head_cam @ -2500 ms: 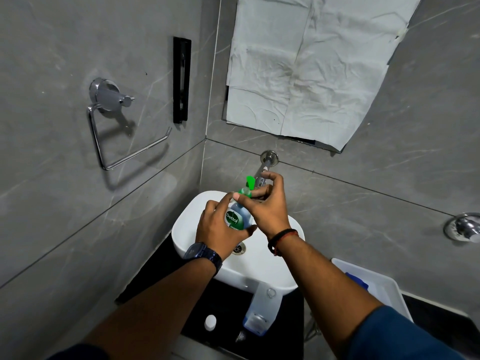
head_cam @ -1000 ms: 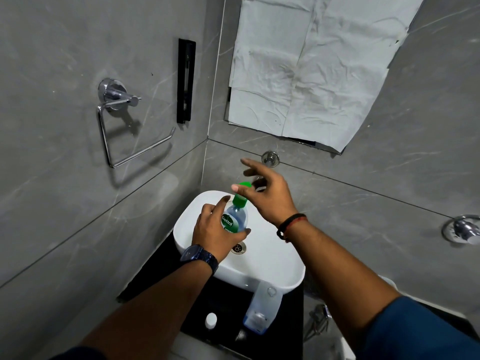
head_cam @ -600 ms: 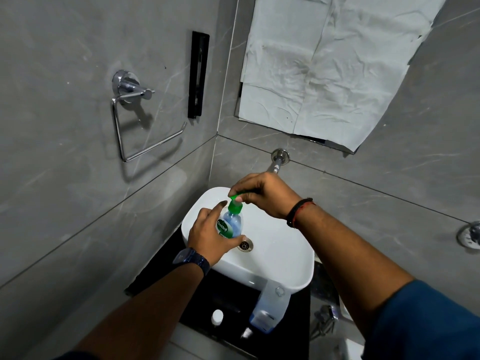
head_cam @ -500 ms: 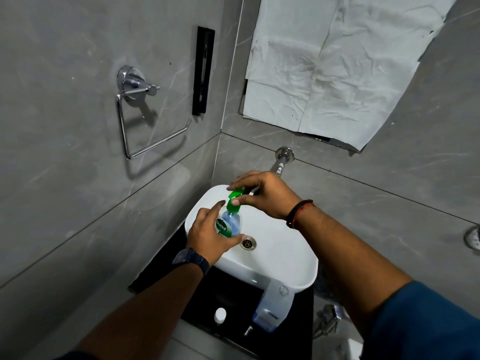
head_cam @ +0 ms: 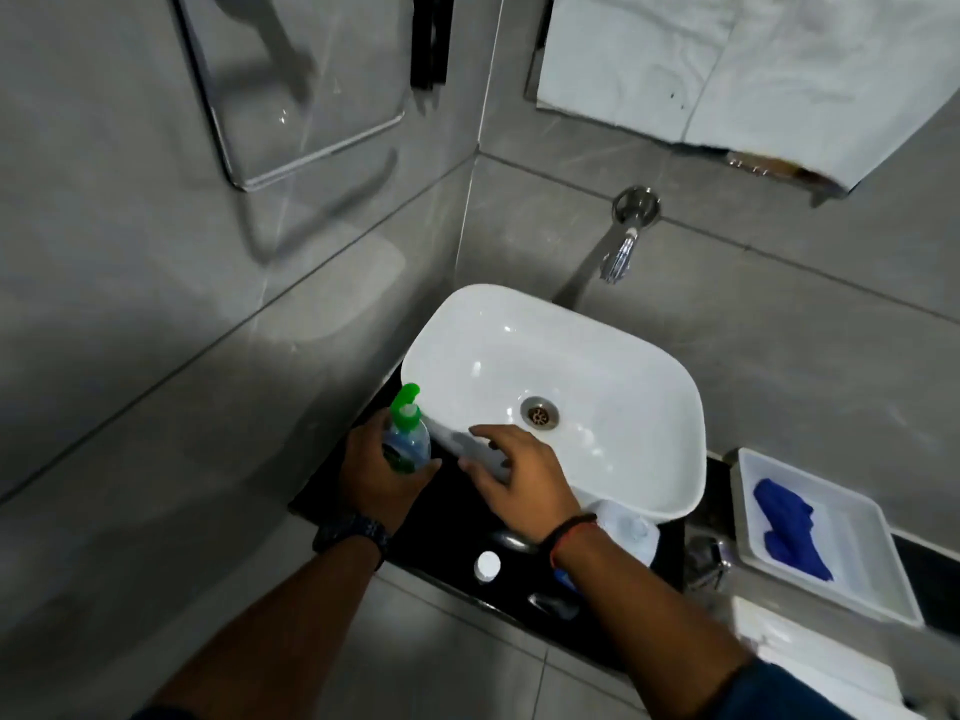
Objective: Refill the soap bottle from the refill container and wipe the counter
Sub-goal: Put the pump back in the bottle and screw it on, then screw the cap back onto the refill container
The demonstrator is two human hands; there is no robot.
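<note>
Soap bottle (head_cam: 408, 445) sits at the front-left corner of the sink (head_cam: 613, 366), over the black table (head_cam: 449, 519), and honestly I can't tell if its base is down on the surface or just above it. The left grip (head_cam: 371, 475) is wrapped round the bottle's belly, fingers curled right around the label, with the green pump on top. The right grip (head_cam: 519, 480) is released, fingers spread and holding nothing, hovering over the front-left rim of the sink just beside the bottle. My read on handling: it's a small plastic bottle, so light, and the walls probably give a bit if you squeeze. Any soap on the outside would make it slippery. I'd hold it low around the belly like that, not by the pump head, since that part presses down and could turn. The refill container (head_cam: 631, 532) is at the front edge of the sink, half hidden under the right wrist. It looks like thin see-through plastic, so it's probably floppy, and a small white cap (head_cam: 487, 564) lies loose in front of the sink. If that's its cap, it'll spill easily. A blue cloth (head_cam: 789, 532) waits in a white tray (head_cam: 883, 589) right of the sink, soft stuff, grab anywhere.
</note>
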